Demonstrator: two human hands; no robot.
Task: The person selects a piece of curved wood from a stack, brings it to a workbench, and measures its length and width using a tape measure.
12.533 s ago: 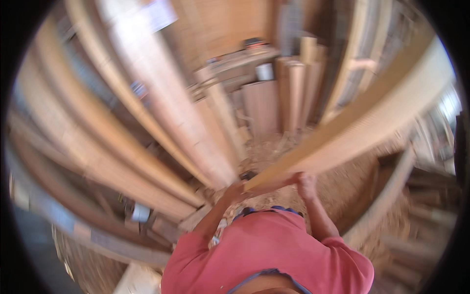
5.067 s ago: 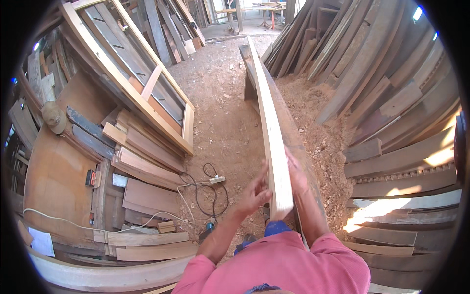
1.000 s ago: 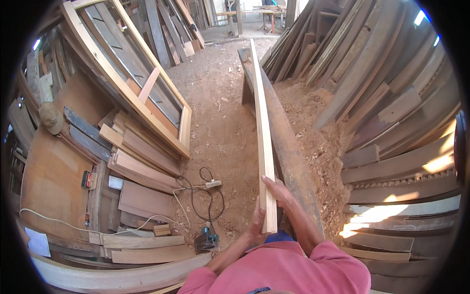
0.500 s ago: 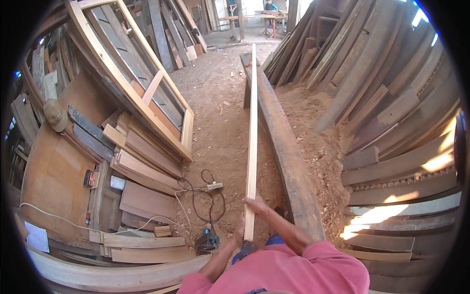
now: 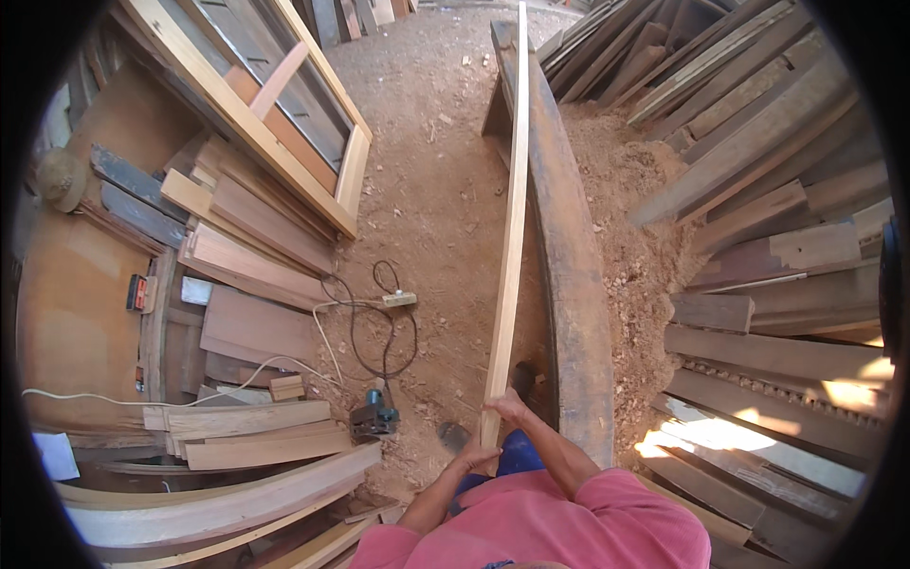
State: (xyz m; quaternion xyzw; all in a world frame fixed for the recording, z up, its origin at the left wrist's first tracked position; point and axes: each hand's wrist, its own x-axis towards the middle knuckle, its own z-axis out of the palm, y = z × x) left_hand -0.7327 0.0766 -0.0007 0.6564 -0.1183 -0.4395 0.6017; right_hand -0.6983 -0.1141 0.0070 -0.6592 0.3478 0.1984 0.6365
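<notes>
One long pale beam [image 5: 509, 284] is extending away from the person's two hands, mostly left of the one dark worktop's [image 5: 580, 332] left edge. The left hand's [image 5: 477, 458] fingers are gripping its near end; the right hand's [image 5: 507, 406] are wrapping around it just farther up. On the floor [image 5: 436, 237], left of the beam, one teal power tool [image 5: 376, 417] is lying near one pale power strip [image 5: 399, 299]. Beyond, one wooden frame [image 5: 261, 139] is slanting.
</notes>
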